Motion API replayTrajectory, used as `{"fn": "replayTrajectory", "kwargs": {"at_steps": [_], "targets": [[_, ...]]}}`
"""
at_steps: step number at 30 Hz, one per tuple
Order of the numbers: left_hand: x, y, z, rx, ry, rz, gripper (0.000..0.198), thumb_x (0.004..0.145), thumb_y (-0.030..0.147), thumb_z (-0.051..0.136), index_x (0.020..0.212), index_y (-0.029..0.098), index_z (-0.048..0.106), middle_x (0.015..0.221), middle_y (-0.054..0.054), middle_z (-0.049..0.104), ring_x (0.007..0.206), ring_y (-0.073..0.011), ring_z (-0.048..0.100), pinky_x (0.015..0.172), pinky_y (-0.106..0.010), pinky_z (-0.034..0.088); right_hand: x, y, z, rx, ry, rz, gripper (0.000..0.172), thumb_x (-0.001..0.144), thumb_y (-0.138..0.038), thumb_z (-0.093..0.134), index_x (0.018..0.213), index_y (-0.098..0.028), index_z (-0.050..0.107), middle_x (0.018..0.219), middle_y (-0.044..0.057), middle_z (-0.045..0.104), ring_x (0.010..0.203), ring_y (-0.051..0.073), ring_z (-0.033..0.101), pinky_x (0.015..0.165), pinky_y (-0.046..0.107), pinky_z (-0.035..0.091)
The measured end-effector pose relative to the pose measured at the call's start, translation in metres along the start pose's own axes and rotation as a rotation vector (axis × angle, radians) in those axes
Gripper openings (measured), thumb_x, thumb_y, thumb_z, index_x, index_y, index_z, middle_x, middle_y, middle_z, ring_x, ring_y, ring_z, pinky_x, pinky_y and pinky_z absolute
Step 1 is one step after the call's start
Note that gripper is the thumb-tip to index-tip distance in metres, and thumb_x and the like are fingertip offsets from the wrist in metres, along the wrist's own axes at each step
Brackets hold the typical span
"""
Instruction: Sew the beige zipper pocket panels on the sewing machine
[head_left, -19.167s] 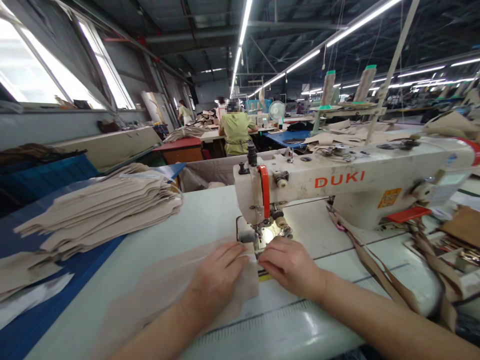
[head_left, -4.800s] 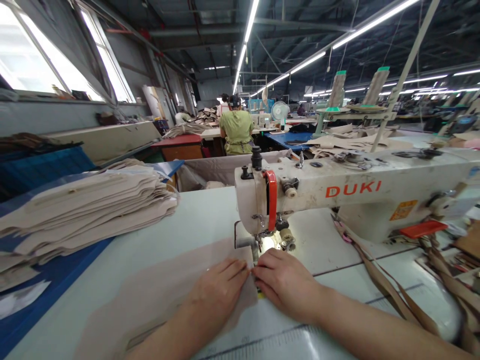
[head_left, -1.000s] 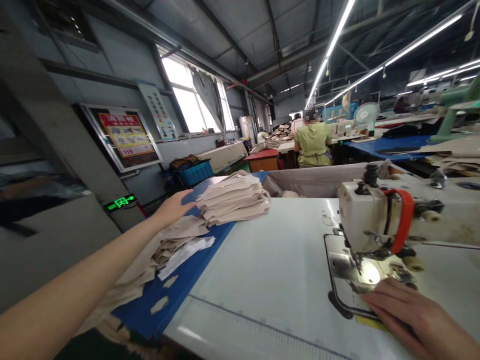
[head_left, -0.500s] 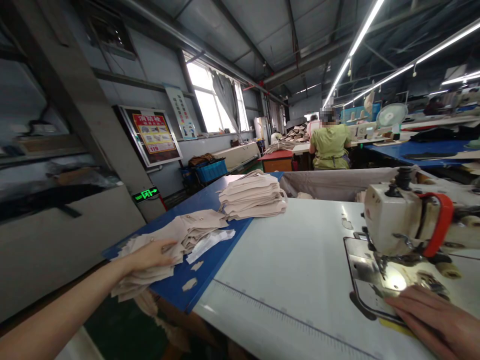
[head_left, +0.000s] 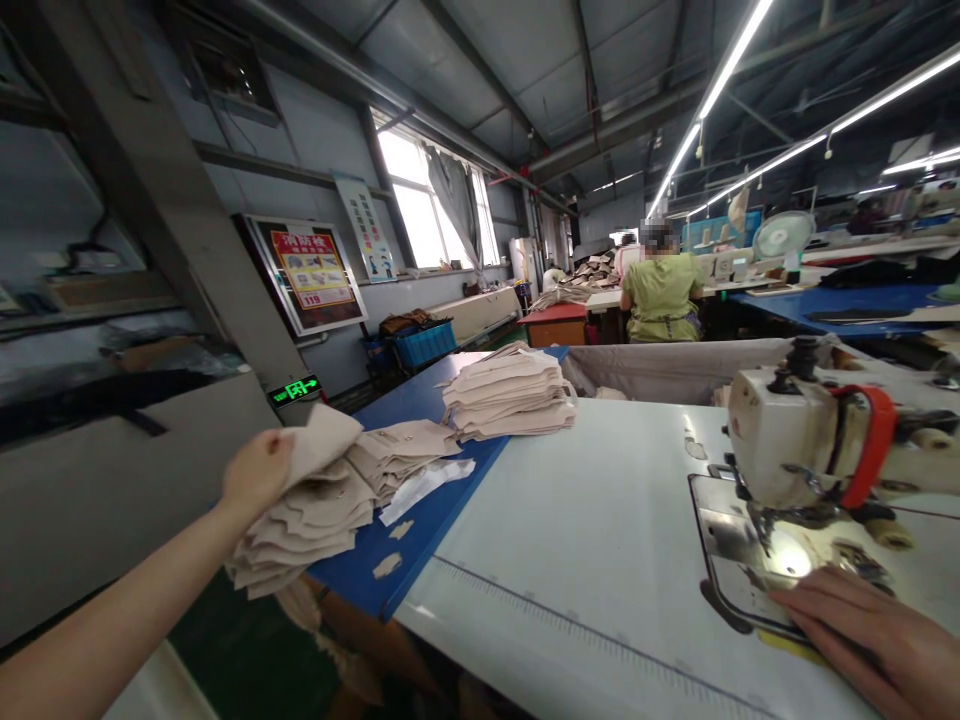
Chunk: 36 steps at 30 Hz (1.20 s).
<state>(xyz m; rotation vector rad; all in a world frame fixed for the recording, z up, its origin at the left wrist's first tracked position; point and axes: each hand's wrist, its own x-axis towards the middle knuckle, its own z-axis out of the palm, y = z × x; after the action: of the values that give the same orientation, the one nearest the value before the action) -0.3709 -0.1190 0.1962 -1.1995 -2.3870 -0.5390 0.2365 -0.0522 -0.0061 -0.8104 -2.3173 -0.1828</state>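
Note:
My left hand (head_left: 259,468) pinches a beige fabric piece (head_left: 324,440), lifting its edge off the near stack of beige fabric pieces (head_left: 300,535) on the blue table extension (head_left: 405,555). Flat at the front of the sewing machine (head_left: 810,430) lies my right hand (head_left: 847,620), its fingers stretched out beside the metal needle plate (head_left: 727,535) under the lamp. Nothing shows under its palm. A white strip (head_left: 426,487) rests beside the near stack.
A taller stack of beige pieces (head_left: 510,395) sits farther back, where the blue surface meets the white tabletop (head_left: 570,540). Behind the tabletop hangs a cloth-lined bin (head_left: 675,368). A person in a green top (head_left: 660,295) sits beyond it.
My left hand has risen from the near stack and moved left, and a fabric piece is now raised in its fingers. The right hand stays in place.

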Motion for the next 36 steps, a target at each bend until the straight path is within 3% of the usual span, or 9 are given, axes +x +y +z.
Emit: {"fn": "replayTrajectory", "kwargs": {"at_steps": [4,10,12,16,22,25,30,33,36], "targets": [[0.005,0.036,-0.034,0.037,0.23,-0.018,0.044,0.097,0.03,0.025,0.12,0.011,0.056,0.115,-0.014,0.068,0.103,-0.0288,0.063,0.087,-0.036,0.048,0.006,-0.004,-0.005,0.03,0.005,-0.003,0.023,0.097,-0.035,0.052,0.099,-0.031,0.074,0.093,0.002,0.077,0.082,0.021,0.074,0.068,0.027,0.062],[-0.017,0.12,-0.062,0.023,0.323,0.376,0.041,0.1,0.027,0.029,0.131,0.018,0.053,0.135,-0.007,0.06,0.119,-0.0246,0.058,0.099,-0.032,0.043,0.011,-0.012,-0.01,0.104,-0.081,0.107,0.026,0.099,-0.035,0.049,0.099,-0.026,0.074,0.094,0.007,0.075,0.085,0.021,0.071,0.073,0.029,0.058],[-0.045,0.155,-0.057,0.06,0.177,0.528,0.037,0.099,0.027,0.033,0.128,0.021,0.056,0.127,-0.007,0.065,0.109,-0.0278,0.064,0.09,-0.035,0.048,0.012,-0.015,-0.011,0.124,-0.12,0.143,0.029,0.101,-0.031,0.044,0.098,-0.024,0.073,0.092,0.007,0.073,0.084,0.02,0.069,0.075,0.03,0.056],[-0.133,0.223,-0.02,-0.091,-0.501,0.842,0.035,0.09,0.013,0.044,0.12,0.02,0.06,0.11,-0.009,0.071,0.098,-0.0279,0.068,0.082,-0.035,0.05,0.016,-0.02,-0.015,0.126,-0.186,0.194,0.03,0.101,-0.023,0.041,0.098,-0.021,0.071,0.089,0.008,0.069,0.084,0.021,0.064,0.075,0.032,0.052],[-0.23,0.293,0.036,-0.534,-0.934,0.906,0.031,0.096,0.029,0.041,0.117,0.019,0.062,0.087,-0.007,0.073,0.085,-0.0244,0.07,0.075,-0.033,0.052,0.024,-0.021,-0.018,0.118,-0.155,0.199,0.026,0.099,-0.018,0.044,0.09,-0.019,0.069,0.08,0.007,0.066,0.08,0.021,0.06,0.073,0.03,0.046],[-0.228,0.303,0.048,-0.749,-1.13,0.777,0.044,0.098,0.038,0.034,0.13,0.015,0.054,0.092,-0.008,0.074,0.072,-0.0213,0.069,0.066,-0.032,0.054,0.026,-0.021,-0.018,0.1,-0.103,0.173,0.026,0.097,-0.016,0.046,0.081,-0.018,0.066,0.074,0.005,0.063,0.074,0.019,0.058,0.069,0.028,0.044],[-0.202,0.288,0.072,-0.663,-0.751,1.16,0.041,0.097,0.035,0.043,0.132,0.021,0.058,0.137,-0.009,0.061,0.126,-0.0254,0.055,0.108,-0.042,0.041,0.027,-0.018,-0.016,0.086,-0.08,0.175,0.025,0.095,-0.014,0.049,0.074,-0.019,0.063,0.071,0.003,0.062,0.072,0.018,0.057,0.068,0.027,0.043],[-0.199,0.27,0.09,-0.414,-0.71,1.425,0.047,0.098,0.038,0.045,0.145,0.03,0.047,0.156,-0.004,0.039,0.143,-0.0273,0.035,0.116,-0.048,0.029,0.027,-0.015,-0.016,0.075,-0.044,0.192,0.024,0.095,-0.015,0.05,0.077,-0.019,0.064,0.072,0.004,0.063,0.073,0.018,0.057,0.069,0.027,0.044],[-0.205,0.258,0.1,-0.245,-0.694,1.319,0.051,0.102,0.041,0.037,0.151,0.031,0.037,0.158,-0.005,0.034,0.144,-0.0275,0.034,0.115,-0.05,0.031,0.026,-0.015,-0.017,0.058,0.021,0.219,0.022,0.098,-0.017,0.046,0.09,-0.018,0.066,0.08,0.007,0.066,0.079,0.02,0.058,0.073,0.03,0.045]]}}
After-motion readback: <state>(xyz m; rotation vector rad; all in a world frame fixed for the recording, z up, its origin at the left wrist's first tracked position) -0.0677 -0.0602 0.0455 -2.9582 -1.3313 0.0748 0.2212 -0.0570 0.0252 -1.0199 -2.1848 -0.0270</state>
